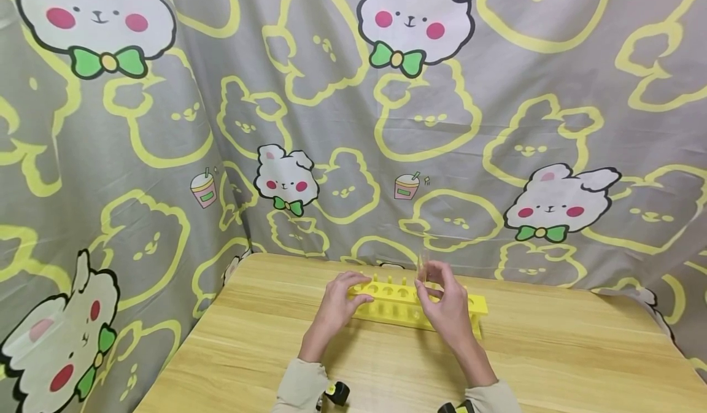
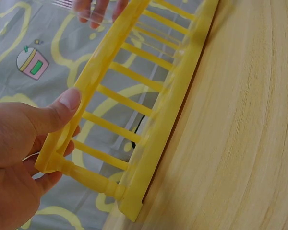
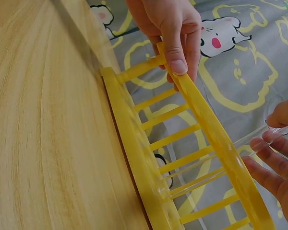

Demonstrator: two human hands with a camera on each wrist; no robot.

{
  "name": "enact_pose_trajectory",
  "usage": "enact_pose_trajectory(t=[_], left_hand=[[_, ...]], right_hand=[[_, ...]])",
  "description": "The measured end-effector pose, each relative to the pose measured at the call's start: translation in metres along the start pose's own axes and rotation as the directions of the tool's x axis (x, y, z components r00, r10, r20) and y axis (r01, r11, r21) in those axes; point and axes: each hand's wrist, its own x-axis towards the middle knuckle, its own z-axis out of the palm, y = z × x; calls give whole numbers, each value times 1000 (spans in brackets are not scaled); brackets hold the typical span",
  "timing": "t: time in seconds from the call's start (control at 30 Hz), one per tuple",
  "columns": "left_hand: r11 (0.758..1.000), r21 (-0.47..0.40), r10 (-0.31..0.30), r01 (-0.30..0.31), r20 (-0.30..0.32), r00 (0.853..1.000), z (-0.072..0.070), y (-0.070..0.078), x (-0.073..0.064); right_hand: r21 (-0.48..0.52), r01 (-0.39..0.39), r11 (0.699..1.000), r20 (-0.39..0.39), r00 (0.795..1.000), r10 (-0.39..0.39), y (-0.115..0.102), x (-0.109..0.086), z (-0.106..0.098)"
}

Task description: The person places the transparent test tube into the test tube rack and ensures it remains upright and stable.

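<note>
A yellow test tube rack (image 1: 386, 299) stands on the table, a row of round holes along its top rail. My left hand (image 1: 338, 299) grips the rack's left end, thumb on the near side of the top rail and fingers behind it, as the left wrist view shows. Over the right half of the rack, my right hand (image 1: 447, 305) pinches a clear test tube (image 1: 422, 266) near its upper part. In the right wrist view the tube (image 3: 194, 175) passes through the top rail and reaches down to the base. It is transparent, so its outline is faint.
The light wooden table (image 1: 552, 345) extends on both sides of the rack and in front of it. A grey curtain (image 1: 342, 124) with rabbit prints hangs close behind the table and along its left side. Dark wrist cameras (image 1: 338, 393) sit at both sleeves.
</note>
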Motion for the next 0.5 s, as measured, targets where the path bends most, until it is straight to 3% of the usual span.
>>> enact_pose_trajectory(t=[0.5], left_hand=[[1000,-3,-1,1,-1,1000,1,-1,-1]], right_hand=[[3,-15,1000,-2,1000,15,-2,-1,0]])
